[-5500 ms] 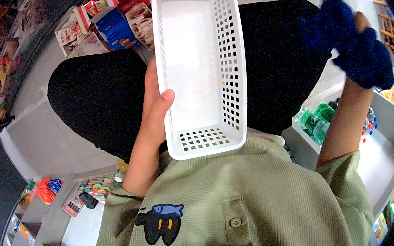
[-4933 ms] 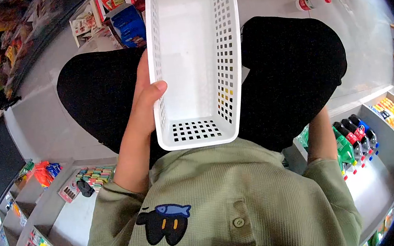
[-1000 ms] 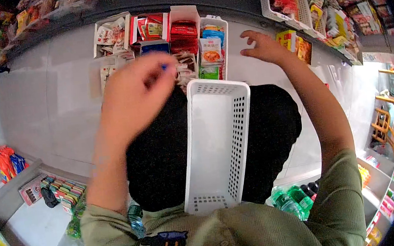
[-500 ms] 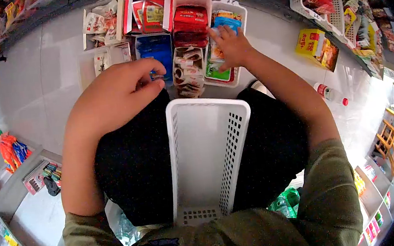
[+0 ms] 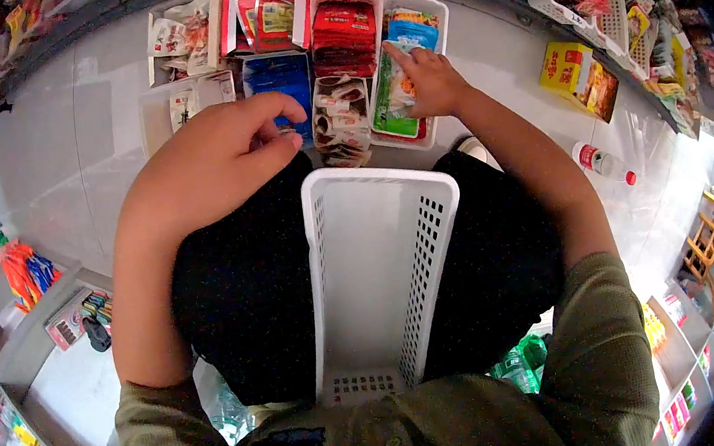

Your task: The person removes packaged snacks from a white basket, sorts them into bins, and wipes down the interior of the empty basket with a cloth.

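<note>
Pale floor tiles [image 5: 47, 163]: basketed packets [image 5: 412, 35] lie under the right grip [image 5: 438, 84].

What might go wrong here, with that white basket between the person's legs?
Neither hand is on the white basket, so it might tip or slip if the legs shift. The packets by the right hand sit close together, so lifting one might drag others along. The bottle lying on the floor might roll if bumped.
</note>
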Tool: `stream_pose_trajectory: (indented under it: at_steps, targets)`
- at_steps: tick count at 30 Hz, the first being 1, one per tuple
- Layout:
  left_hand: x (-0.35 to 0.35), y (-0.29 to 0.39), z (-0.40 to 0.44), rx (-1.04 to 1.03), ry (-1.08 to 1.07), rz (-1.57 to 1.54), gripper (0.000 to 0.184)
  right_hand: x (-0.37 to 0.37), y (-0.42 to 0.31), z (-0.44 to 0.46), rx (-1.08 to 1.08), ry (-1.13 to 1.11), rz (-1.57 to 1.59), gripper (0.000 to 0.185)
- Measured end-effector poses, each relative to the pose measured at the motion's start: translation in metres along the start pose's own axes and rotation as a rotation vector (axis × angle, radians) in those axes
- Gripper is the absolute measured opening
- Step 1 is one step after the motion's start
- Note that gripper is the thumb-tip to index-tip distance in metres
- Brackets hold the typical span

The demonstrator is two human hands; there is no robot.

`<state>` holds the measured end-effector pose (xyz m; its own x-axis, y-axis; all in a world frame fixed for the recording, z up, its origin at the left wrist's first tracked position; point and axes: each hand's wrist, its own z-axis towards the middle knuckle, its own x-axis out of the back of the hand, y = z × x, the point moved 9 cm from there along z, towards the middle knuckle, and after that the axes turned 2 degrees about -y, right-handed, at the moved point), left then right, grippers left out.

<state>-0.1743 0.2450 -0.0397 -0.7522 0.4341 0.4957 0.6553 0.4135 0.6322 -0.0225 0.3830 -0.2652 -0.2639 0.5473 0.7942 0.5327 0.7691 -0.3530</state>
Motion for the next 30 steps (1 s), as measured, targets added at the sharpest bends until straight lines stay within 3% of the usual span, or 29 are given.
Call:
stream_pose_trajectory:
  at_steps: [2, 6, 8, 10, 15, 20, 23, 26, 30]
  targets:
    - [0.001, 0.001, -0.001, -0.044, 0.037, -0.039, 0.024, 0.005, 0.0, -0.001, -0.007, 0.01, 0.026, 0.116]
    - [0.007, 0.007, 0.0, -0.045, 0.077, -0.018, 0.024, 0.069, -0.004, -0.028, 0.024, 0.329, 0.312, 0.114]
    - [0.007, 0.001, 0.002, -0.043, 0.126, -0.209, 0.025, 0.115, -0.014, -0.055, 0.055, 0.465, 0.376, 0.114]
    - [0.009, 0.009, 0.003, -0.131, 0.187, -0.246, 0.028, 0.167, -0.048, -0.096, 0.2, 0.609, 0.395, 0.111]
    - [0.015, 0.051, -0.019, -0.266, 0.252, -0.498, 0.042, 0.236, -0.143, -0.175, 0.377, 0.681, 0.274, 0.111]
    - [-0.007, 0.079, -0.05, -0.277, 0.22, -0.737, 0.058, 0.231, -0.219, -0.211, 0.43, 0.714, 0.134, 0.111]
    - [-0.011, 0.084, -0.058, -0.44, 0.299, -0.751, 0.067, 0.222, -0.232, -0.221, 0.398, 0.763, 0.121, 0.111]
    - [-0.02, 0.093, -0.056, -0.47, 0.152, -0.741, 0.063, 0.216, -0.231, -0.234, 0.385, 0.843, 0.139, 0.112]
    - [-0.019, 0.091, -0.051, -0.511, 0.254, -0.643, 0.055, 0.218, -0.225, -0.25, 0.399, 0.924, 0.18, 0.103]
